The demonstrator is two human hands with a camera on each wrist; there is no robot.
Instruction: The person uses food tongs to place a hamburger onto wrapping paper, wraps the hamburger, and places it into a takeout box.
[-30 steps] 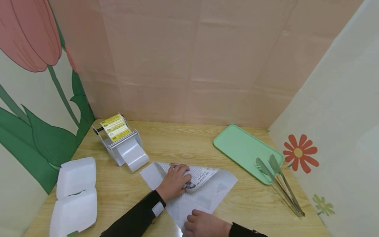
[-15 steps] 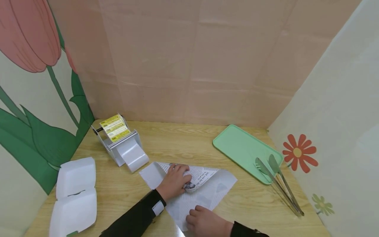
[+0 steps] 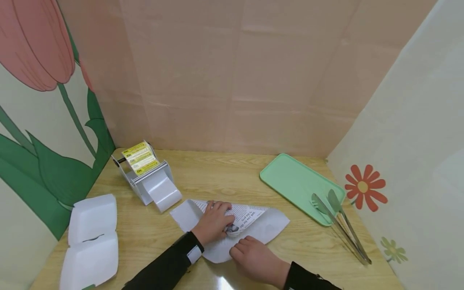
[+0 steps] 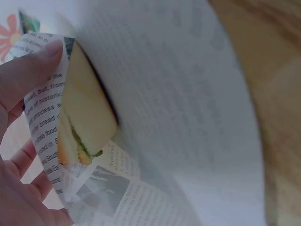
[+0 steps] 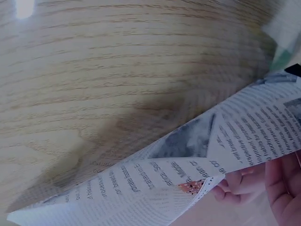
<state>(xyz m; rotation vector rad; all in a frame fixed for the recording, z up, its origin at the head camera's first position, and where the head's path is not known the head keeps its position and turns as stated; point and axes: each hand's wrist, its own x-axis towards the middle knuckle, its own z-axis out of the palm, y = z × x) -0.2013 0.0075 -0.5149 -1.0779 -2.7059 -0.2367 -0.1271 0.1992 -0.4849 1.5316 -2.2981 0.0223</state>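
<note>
At near centre, the left hand [image 3: 214,223] holds printed paper [image 3: 255,225] folded over the sandwich [image 4: 88,106]; the right hand [image 3: 256,258] grips its near edge — pulling too hard could tear it or drag the sandwich loose.

Paper [image 3: 255,230] white, black newsprint; sandwich [image 4: 91,101] pale cream, filling [image 4: 81,146] seemingly green; tray [image 3: 290,181] mint; labels [image 3: 140,158] yellow-and-white.

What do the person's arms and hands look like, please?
The left long black sleeve has a white rectangular patch near its cuff; the right long black sleeve shows no such patch. The left hand and right hand wear no gloves.
</note>
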